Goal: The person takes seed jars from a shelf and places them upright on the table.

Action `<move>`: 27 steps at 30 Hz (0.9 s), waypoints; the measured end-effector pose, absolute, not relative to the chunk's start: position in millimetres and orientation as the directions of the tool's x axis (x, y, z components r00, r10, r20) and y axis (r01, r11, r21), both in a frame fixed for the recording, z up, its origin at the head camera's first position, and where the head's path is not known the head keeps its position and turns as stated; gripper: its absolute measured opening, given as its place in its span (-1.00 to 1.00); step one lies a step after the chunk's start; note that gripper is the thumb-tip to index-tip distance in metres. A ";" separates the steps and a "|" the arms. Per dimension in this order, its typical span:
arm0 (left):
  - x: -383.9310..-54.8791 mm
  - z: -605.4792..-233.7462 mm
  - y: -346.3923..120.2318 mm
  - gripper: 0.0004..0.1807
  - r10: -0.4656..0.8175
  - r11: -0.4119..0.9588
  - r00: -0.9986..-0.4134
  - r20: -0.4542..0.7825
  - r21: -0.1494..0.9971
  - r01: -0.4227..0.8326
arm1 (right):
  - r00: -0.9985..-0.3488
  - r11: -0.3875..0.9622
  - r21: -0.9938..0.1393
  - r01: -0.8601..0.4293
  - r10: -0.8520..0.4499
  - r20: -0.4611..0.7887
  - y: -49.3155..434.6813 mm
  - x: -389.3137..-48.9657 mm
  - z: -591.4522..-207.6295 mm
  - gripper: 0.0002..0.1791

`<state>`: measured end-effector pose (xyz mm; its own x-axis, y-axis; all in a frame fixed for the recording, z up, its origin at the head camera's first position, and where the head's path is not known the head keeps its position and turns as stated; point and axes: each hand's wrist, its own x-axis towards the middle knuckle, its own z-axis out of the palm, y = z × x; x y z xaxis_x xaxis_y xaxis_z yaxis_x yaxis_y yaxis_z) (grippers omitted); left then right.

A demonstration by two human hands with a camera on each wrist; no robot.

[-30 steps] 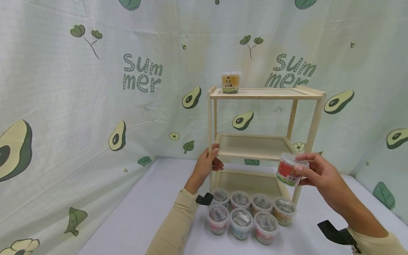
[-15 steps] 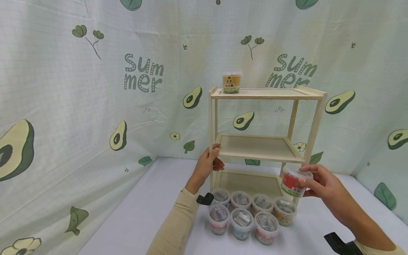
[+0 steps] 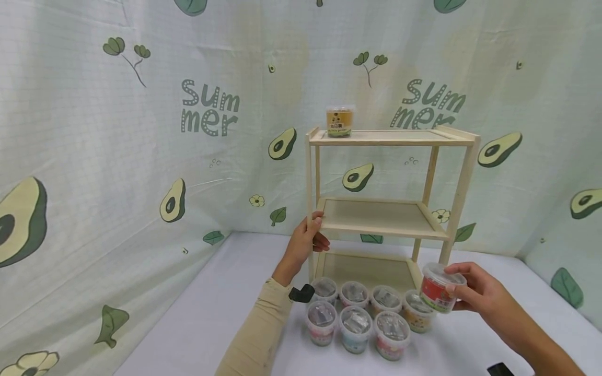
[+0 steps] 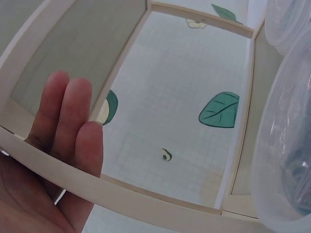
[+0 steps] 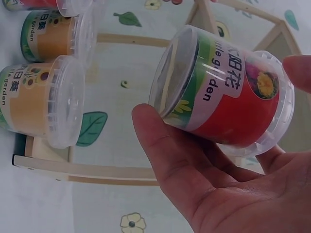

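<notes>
My left hand (image 3: 301, 245) holds the left front post of a three-tier wooden shelf rack (image 3: 383, 225), near the middle tier. In the left wrist view its fingers (image 4: 73, 116) reach around the post. My right hand (image 3: 482, 292) grips a clear plastic tub with a red flower label (image 3: 437, 293), in the air beside the rack's lower right corner. The right wrist view has this red-labelled tub (image 5: 228, 97) tilted between thumb and fingers. Just left of it stands an orange-labelled tub (image 3: 417, 316) on the table.
Several lidded tubs (image 3: 356, 326) stand in two rows in front of the rack's bottom tier (image 3: 367, 269). One yellow-labelled tub (image 3: 339, 124) sits on the top tier's left end. A printed curtain (image 3: 155, 130) hangs behind and beside the white table (image 3: 188, 324).
My right hand has brought the red-labelled tub down and slightly right, from near the middle tier to just above the tubs' height. The left hand has stayed on the post.
</notes>
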<state>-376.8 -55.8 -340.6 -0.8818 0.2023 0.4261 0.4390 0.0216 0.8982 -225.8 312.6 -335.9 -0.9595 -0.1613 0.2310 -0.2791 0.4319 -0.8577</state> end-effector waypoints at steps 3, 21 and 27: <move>-376.2 -340.3 -56.2 -0.40 0.203 0.017 -0.880 0.430 0.897 0.442 | -0.963 0.435 -0.861 -0.263 -0.167 0.210 313.8 -225.8 -338.0 -0.61; -373.7 -339.5 -56.4 -0.41 0.203 0.003 -0.880 0.431 0.898 0.440 | -0.959 0.443 -0.890 -0.107 -0.283 -0.026 331.0 -222.6 -349.0 -0.61; -374.3 -340.2 -56.5 -0.41 0.208 0.002 -0.880 0.428 0.899 0.438 | -0.930 0.415 -0.904 -0.101 -0.361 -0.062 334.3 -223.7 -356.1 -0.67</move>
